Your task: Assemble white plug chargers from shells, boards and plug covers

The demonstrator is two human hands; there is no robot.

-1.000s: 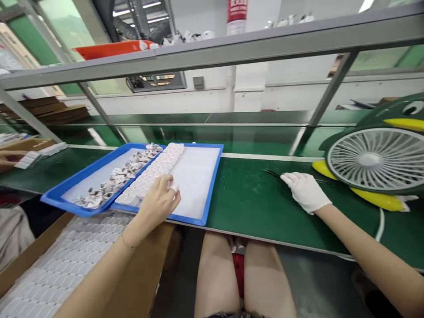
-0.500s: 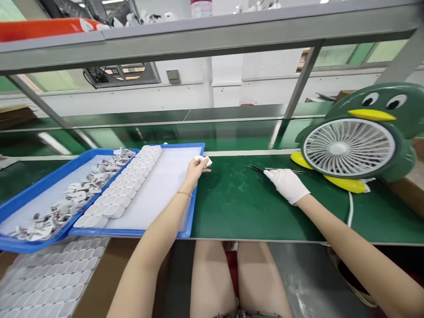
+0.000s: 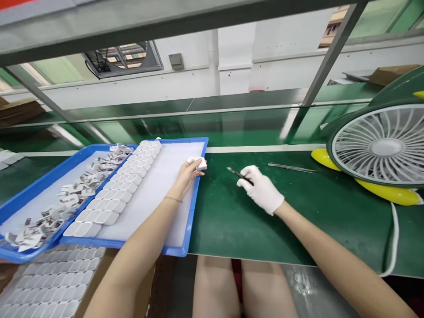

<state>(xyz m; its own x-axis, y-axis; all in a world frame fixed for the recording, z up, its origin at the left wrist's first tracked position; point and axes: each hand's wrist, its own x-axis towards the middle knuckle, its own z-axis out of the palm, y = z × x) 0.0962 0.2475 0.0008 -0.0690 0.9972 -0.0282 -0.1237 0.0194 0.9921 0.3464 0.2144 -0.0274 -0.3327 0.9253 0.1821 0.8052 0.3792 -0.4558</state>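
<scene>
My left hand (image 3: 189, 173) is closed on a small white part (image 3: 201, 164) over the right edge of a blue tray (image 3: 191, 212). Gloved in white, my right hand (image 3: 261, 187) grips black tweezers (image 3: 239, 175), their tip pointing left toward the white part without touching it. Rows of white square pieces (image 3: 115, 205) cover the left side of that tray. Another blue tray (image 3: 43, 179), further left, holds a heap of loose white parts with metal bits (image 3: 77, 192).
Silver tweezers (image 3: 291, 168) lie on the green table (image 3: 225, 221) beyond my right hand. At the right stands a green fan (image 3: 386, 145) with yellow feet and a white cable (image 3: 395, 243). Below the trays, a box holds white pieces (image 3: 49, 280). A metal frame crosses above.
My right hand has lifted the black tweezers off the table and moved left with them, leaving the silver pair lying. My left hand still holds the white part. The view has shifted.
</scene>
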